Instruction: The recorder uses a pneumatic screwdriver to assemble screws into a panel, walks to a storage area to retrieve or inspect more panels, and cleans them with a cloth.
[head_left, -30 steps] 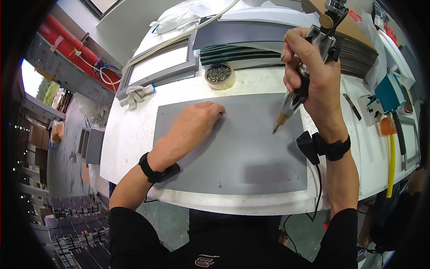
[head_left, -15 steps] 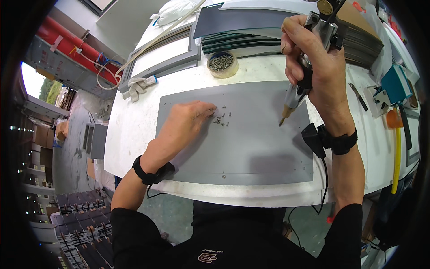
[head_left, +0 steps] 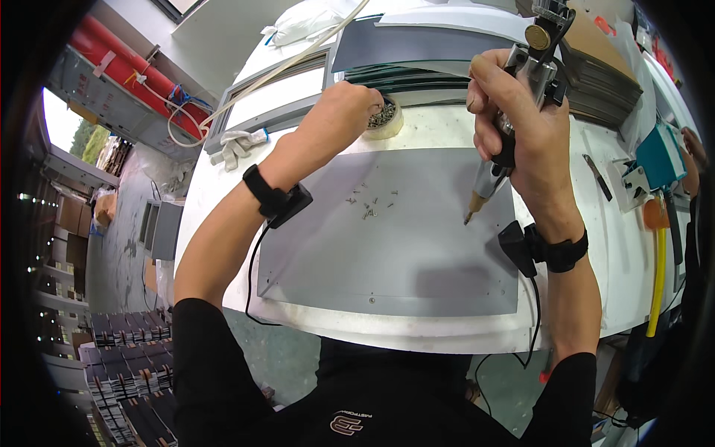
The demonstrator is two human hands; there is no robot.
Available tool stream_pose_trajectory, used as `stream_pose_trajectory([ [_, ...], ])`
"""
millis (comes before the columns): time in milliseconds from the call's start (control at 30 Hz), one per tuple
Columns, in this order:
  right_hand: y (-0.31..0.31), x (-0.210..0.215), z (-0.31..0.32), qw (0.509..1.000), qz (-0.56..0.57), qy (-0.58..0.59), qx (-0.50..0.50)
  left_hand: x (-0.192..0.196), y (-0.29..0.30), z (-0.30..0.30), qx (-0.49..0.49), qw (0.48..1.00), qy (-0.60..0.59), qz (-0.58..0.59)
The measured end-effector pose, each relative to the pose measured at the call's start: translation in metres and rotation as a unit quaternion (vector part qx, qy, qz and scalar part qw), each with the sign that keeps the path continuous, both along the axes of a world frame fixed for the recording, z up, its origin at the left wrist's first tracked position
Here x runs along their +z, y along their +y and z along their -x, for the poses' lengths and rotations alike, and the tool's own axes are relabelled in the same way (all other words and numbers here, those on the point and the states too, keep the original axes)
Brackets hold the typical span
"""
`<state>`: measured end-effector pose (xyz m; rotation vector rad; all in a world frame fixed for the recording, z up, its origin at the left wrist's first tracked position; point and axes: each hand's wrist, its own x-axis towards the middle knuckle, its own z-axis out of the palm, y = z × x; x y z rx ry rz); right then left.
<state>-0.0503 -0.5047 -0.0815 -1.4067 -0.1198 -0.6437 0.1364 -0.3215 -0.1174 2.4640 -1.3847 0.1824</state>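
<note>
A grey metal panel (head_left: 402, 246) lies flat on the white table (head_left: 596, 171) before me. Several small screws (head_left: 370, 205) are scattered on its upper middle. My left hand (head_left: 344, 112) reaches beyond the panel's far edge, its fingers in a round tape-ring holder of screws (head_left: 386, 119). My right hand (head_left: 514, 112) grips a pneumatic screwdriver (head_left: 500, 153) upright, its tip hanging just above the panel to the right of the loose screws. Both wrists wear black bands with cables.
Stacked grey panels and framed pieces (head_left: 447, 45) lie at the table's far side, with a white glove (head_left: 237, 145) at the left. An orange-and-yellow tool (head_left: 657, 246) and a teal object (head_left: 659, 156) sit at the right. Racks of dark parts (head_left: 126, 372) stand on the floor below left.
My left hand has left the panel, where it dropped several screws, and moved up into the screw holder. My right hand keeps the screwdriver near the same spot.
</note>
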Motion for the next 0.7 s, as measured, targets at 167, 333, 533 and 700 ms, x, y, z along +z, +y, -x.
stream_pose_trajectory([
  [167, -0.003, 0.001, 0.001, 1.000, -0.002, 0.008, 0.004, -0.014, -0.009, -0.012, -0.013, 0.996, -0.030, -0.082],
  [333, -0.004, -0.001, 0.000, 1.000, -0.015, 0.013, 0.005, -0.011, -0.009, -0.011, 0.082, 0.995, 0.065, 0.002],
  [533, -0.002, -0.001, -0.001, 1.000, -0.008, 0.019, -0.003, 0.008, 0.046, 0.025, 0.071, 0.987, 0.097, 0.103],
  [700, -0.007, -0.010, 0.002, 0.999, -0.006, 0.011, 0.039, 0.004, 0.134, 0.094, 0.126, 0.958, 0.202, 0.163],
])
